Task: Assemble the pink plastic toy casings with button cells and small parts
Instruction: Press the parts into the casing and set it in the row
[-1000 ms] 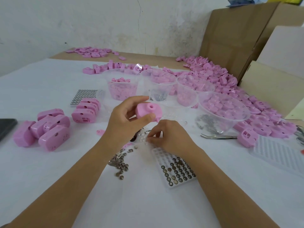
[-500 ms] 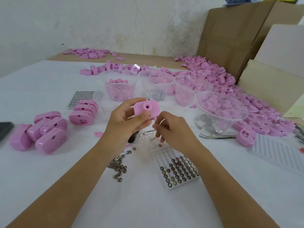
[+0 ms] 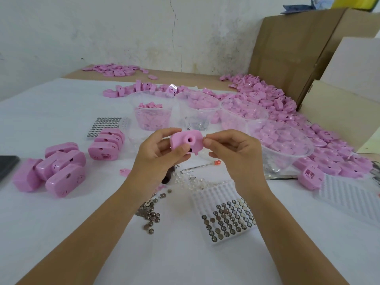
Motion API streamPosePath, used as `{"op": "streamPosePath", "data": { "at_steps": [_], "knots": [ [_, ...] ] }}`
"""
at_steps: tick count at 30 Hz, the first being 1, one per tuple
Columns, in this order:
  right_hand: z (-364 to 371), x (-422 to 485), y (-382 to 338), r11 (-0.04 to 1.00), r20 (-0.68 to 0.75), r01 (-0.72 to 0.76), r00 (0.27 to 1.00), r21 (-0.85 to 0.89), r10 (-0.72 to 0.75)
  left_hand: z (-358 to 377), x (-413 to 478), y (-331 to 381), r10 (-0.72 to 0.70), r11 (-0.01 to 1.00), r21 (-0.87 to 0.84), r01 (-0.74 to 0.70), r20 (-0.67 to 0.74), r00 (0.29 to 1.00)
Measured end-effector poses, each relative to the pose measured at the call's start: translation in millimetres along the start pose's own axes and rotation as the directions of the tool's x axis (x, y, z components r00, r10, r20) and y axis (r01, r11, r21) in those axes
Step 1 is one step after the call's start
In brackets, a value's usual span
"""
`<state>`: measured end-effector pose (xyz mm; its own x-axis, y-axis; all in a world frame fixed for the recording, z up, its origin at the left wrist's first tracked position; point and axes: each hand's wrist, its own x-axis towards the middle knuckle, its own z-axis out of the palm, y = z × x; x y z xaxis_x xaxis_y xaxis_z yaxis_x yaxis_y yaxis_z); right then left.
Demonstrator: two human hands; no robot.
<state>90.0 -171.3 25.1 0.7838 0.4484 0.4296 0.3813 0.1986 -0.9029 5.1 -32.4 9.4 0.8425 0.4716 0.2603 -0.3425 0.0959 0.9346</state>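
My left hand grips a pink toy casing above the table, its round hole facing me. My right hand is at the casing's right edge, thumb and forefinger pinched together on something too small to make out. Below the hands lie a clear blister tray of button cells, loose button cells and small clear parts. A thin pin with a red tip lies under the casing.
Finished pink casings sit in groups at left. Clear plastic bowls of pink parts stand behind, with a big pile of pink shells at right. Cardboard boxes line the right; a dark phone lies at far left.
My right hand rose from the blister tray to the casing's right side. My left hand lifted the casing and turned its hole toward me.
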Motion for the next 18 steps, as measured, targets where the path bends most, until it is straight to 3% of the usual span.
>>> {"op": "streamPosePath", "data": {
  "at_steps": [7,18],
  "knots": [
    [5.1,-0.3,0.7,0.955,0.146,-0.213,0.972,0.206,0.186,1.9,-0.6,-5.1,0.001,1.000,-0.009,-0.001,0.045,0.999],
    [6.7,-0.4,0.8,0.932,0.132,-0.252,0.965,0.258,0.225,1.9,-2.1,-3.5,0.030,0.998,0.049,-0.033,0.062,0.998]
  ]
}}
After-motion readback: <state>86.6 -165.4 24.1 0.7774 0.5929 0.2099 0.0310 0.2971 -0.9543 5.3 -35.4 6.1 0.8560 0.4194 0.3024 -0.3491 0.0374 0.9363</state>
